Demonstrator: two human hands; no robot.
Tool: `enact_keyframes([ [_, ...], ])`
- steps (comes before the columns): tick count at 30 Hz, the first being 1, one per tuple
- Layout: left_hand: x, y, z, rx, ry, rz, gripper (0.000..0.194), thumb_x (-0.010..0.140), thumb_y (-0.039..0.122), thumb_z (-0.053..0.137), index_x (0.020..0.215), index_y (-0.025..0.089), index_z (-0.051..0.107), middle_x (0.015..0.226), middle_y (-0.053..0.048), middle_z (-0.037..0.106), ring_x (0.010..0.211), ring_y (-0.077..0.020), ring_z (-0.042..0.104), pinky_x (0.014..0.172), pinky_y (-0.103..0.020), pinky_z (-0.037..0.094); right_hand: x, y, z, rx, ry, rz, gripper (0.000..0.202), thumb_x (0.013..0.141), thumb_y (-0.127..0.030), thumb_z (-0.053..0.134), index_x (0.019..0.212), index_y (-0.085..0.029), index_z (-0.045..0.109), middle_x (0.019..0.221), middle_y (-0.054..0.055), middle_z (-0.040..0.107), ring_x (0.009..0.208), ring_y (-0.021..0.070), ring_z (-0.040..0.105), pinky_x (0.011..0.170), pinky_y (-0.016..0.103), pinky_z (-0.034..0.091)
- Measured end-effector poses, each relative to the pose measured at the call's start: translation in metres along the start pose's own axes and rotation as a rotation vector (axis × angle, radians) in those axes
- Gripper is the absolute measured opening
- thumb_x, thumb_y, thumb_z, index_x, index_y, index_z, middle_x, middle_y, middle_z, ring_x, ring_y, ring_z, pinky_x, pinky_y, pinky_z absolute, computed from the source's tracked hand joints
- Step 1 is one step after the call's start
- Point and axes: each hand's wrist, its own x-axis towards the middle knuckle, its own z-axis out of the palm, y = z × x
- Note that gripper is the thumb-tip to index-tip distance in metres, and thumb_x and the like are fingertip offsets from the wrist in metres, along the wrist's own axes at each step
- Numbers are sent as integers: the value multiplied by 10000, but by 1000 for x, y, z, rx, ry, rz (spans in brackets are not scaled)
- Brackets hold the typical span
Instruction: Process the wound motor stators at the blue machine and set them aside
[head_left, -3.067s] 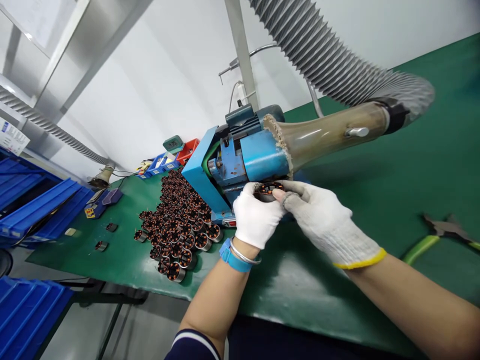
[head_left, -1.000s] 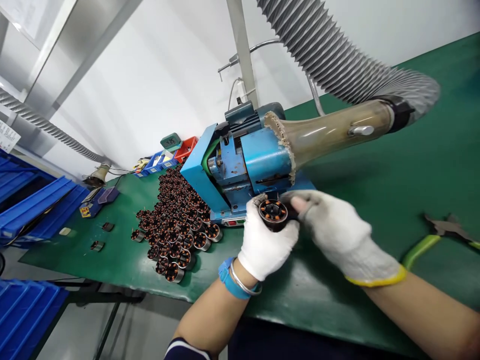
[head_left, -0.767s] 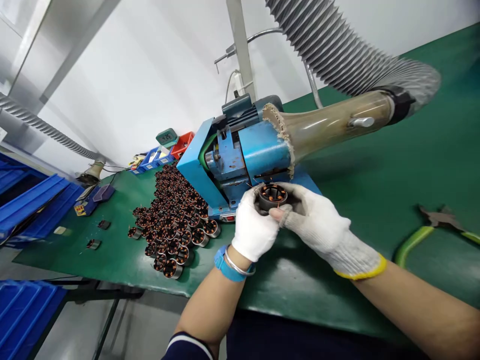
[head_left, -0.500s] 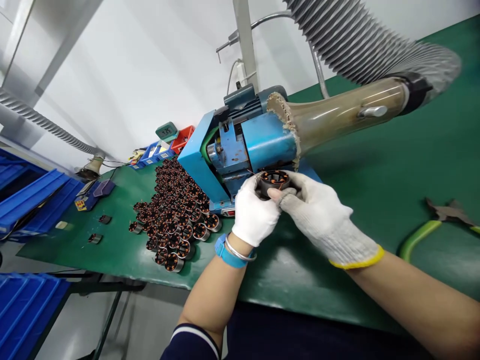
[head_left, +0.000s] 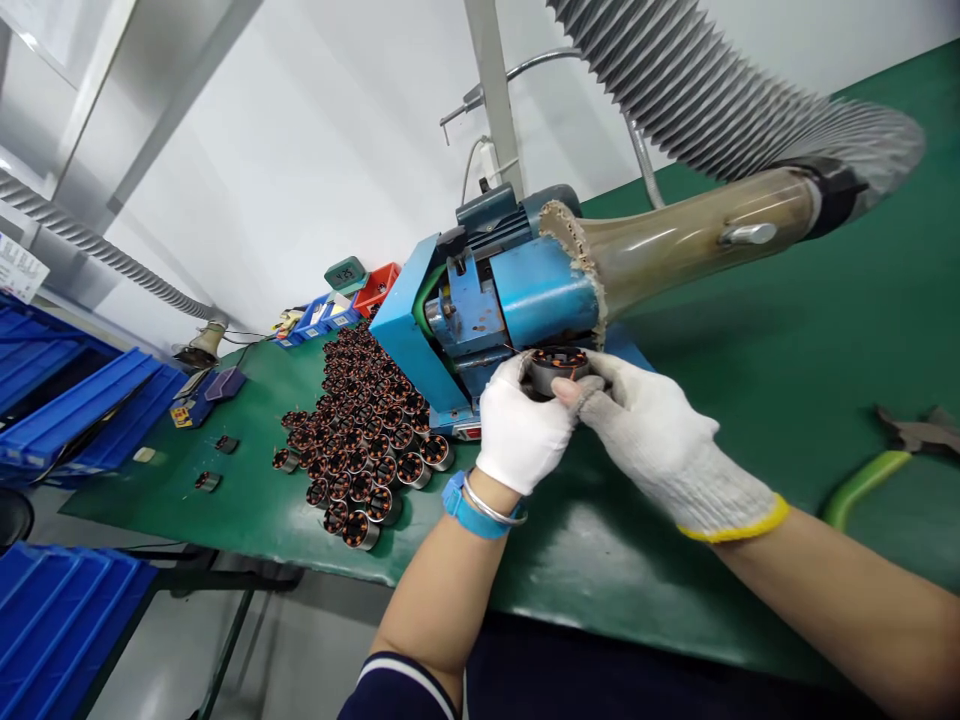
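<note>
A motor stator (head_left: pixel 556 372), a dark ring with copper windings, is held between my two gloved hands. My left hand (head_left: pixel 525 425) wraps its left side, in a white glove. From the right, my right hand (head_left: pixel 645 425) grips it in a glove with a yellow cuff, the bare thumb tip pressing on the near wall. Most of the fingers are hidden behind the stator. Just beyond stands a blue belt-driven machine (head_left: pixel 544 285), close to the stator; whether they touch I cannot tell.
Many similar stators (head_left: pixel 375 430) crowd the green table (head_left: pixel 750 610) left of the machine. Green-handled pliers (head_left: pixel 870 485) lie at the right. A clear suction nozzle (head_left: pixel 667 240) with a grey hose (head_left: pixel 697 90) joins the machine's right side. Blue trays (head_left: pixel 75 410) stand far left.
The whole view has shifted slightly, so everything sits a little farther right and lower. Both hands keep hold of the stator, which looks tipped a little more level.
</note>
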Motion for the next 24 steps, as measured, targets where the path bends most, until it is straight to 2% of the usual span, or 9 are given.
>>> enact_keyframes([
  [4,-9,-9,-8,330,52,176,432,740,344,856,1117,199,703,1075,-95,741,990,-263,729,946,-420,622,-5,16,-9,22,-39,25,640,712,-681,782,1121,-191,752,993,122,792,978,369,750,872,460,640],
  [6,-18,-11,-15,514,27,353,488,730,296,829,1187,196,690,1084,-93,709,961,-247,718,893,-389,628,-8,25,-14,81,-110,44,726,630,-692,857,1135,-184,736,1058,139,792,1016,382,749,902,475,639],
  [8,-28,-12,-20,694,27,572,441,778,242,758,1211,203,684,1057,-86,690,900,-228,699,790,-357,614,-11,30,-18,159,-182,78,790,563,-702,917,1132,-188,725,1095,152,788,1036,379,747,902,463,642],
  [10,-35,-11,-22,848,102,753,371,834,194,685,1205,208,683,1022,-86,681,853,-223,671,719,-349,570,-13,30,-20,233,-243,114,814,553,-728,929,1140,-202,726,1135,157,781,1056,366,742,899,445,640],
  [12,-40,-8,-20,940,191,851,319,870,178,653,1187,202,681,991,-90,675,830,-224,641,698,-351,528,-13,28,-21,322,-291,144,837,556,-755,923,1168,-217,734,1192,158,767,1083,356,732,920,439,629],
  [14,-42,-6,-16,976,260,895,285,885,167,645,1167,191,677,982,-94,673,831,-220,620,724,-355,513,-14,26,-21,408,-333,168,842,571,-746,928,1205,-225,739,1238,154,751,1114,343,719,975,441,604],
  [17,-43,-3,-11,977,344,930,286,878,124,626,1157,170,670,990,-96,681,855,-213,609,815,-366,525,-14,27,-21,503,-388,167,790,627,-708,925,1223,-220,749,1192,138,751,1127,320,706,1032,437,569],
  [21,-45,-1,-9,966,387,922,297,866,83,600,1140,178,662,970,-82,688,853,-213,603,852,-366,532,-13,29,-22,522,-462,150,759,679,-710,889,1219,-195,745,1149,142,758,1076,309,719,972,430,595],
  [24,-46,-1,-9,976,369,917,292,868,83,608,1136,187,664,975,-78,693,867,-215,613,863,-369,535,-13,27,-24,453,-366,146,768,670,-679,909,1236,-194,726,1148,148,765,1026,297,741,905,415,624],
])
